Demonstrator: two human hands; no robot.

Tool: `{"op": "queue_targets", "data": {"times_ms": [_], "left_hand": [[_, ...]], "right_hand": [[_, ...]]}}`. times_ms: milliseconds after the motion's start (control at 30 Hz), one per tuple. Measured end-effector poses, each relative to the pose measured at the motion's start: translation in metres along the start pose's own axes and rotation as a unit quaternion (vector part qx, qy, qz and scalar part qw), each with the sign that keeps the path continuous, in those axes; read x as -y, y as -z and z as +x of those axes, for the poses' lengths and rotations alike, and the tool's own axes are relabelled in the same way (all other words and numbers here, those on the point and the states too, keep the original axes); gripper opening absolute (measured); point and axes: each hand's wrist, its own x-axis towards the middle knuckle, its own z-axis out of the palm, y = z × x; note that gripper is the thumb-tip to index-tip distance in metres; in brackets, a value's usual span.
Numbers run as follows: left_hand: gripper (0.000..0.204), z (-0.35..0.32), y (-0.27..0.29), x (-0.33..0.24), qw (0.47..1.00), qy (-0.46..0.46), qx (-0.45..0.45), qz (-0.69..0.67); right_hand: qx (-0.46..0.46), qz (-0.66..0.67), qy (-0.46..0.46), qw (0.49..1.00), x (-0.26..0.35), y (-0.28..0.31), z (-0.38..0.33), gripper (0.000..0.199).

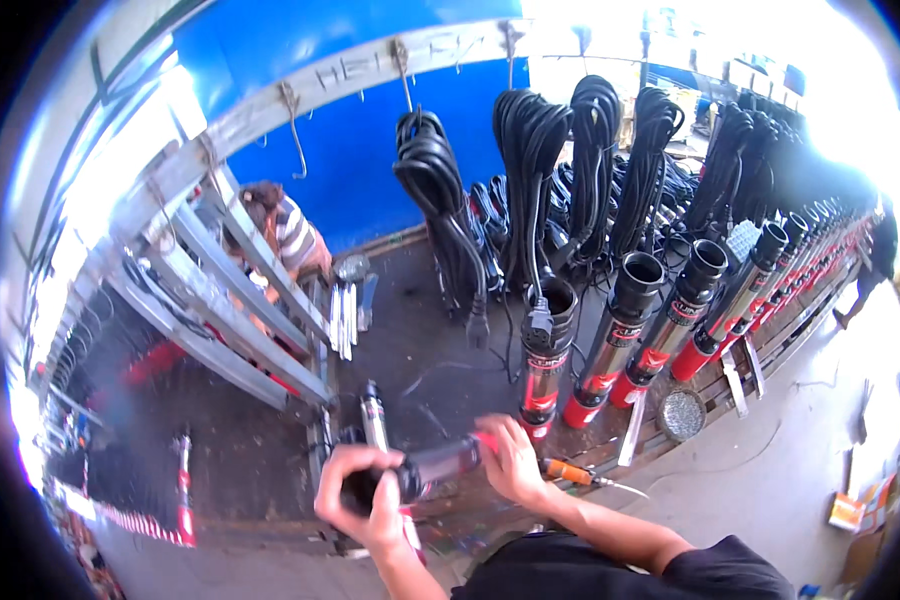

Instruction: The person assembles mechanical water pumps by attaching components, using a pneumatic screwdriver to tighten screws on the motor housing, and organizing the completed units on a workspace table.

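Observation:
A tubular pump (pixel 448 460) lies almost level in front of me, blurred along its steel body. My left hand (pixel 382 525) curls round its black open-mouthed end, thumb on the near side. At the other end, my right hand (pixel 515 465) is closed on the red part. Just behind my left hand stands another slim pump (pixel 373 418), partly hidden by that hand. To the right of my right hand an upright pump (pixel 543 385) with a black top and red base stands on the bench, a cable plug (pixel 541 318) hanging at its mouth.
Coiled black cables (pixel 532 140) hang from hooks on a metal rail (pixel 350 72). Several upright pumps (pixel 620 335) run in a row to the right. An orange-handled tool (pixel 567 471) and a round metal dish (pixel 682 415) lie near the bench edge. Another person (pixel 295 235) is behind the frame.

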Motion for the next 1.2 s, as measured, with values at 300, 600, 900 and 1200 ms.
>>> {"op": "queue_targets", "data": {"times_ms": [300, 600, 900, 1200], "left_hand": [[0.047, 0.007, 0.066, -0.041, 0.917, -0.049, 0.358, -0.169], [0.024, 0.037, 0.109, -0.008, 0.742, -0.074, 0.519, -0.419], [0.024, 0.041, 0.102, -0.005, 0.756, -0.066, 0.508, -0.408], [0.027, 0.025, 0.080, -0.013, 0.710, -0.056, 0.579, -0.398]], "right_hand": [[-0.419, 0.000, -0.030, 0.908, 0.027, -0.035, 0.308, 0.068], [-0.037, 0.052, 0.065, 0.996, 0.122, 0.003, 0.240, 0.044], [0.246, -0.327, -0.009, 0.912, -0.097, -0.089, 0.147, 0.024], [0.136, 0.541, -0.569, 0.604, -0.054, -0.092, 0.083, 0.032]]}}
